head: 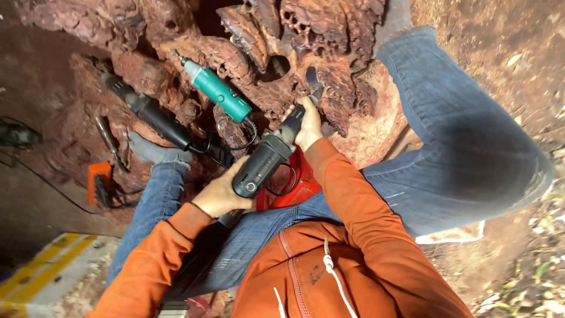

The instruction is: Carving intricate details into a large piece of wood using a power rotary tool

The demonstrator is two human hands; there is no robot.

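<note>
Both hands are on the black rotary grinder (266, 160). My left hand (220, 194) is wrapped around the fat rear end of its body, fingers closed over the housing near the cord. My right hand (307, 125) pinches the slim nose close to the bit, whose tip sits against the carved reddish wood root (329, 70), just beside a dark hollow in the scaled pattern.

To cut well here, I judge that the front hand should do the steering while the rear hand only carries the weight. A light touch lets the bit shave the groove rather than dig, and bracing my right wrist near the wood would steady the line. The cord looping under the tool should stay away from the bit.

Beyond my hands, a teal grinder (218, 91) and another black power tool (150, 112) rest on the carving to my left, unheld. A red object (297, 182) lies on my lap between my jeans-clad legs. Farther left, an orange-handled tool (97, 176) lies on the dusty ground, with a thin black cable trailing off.
</note>
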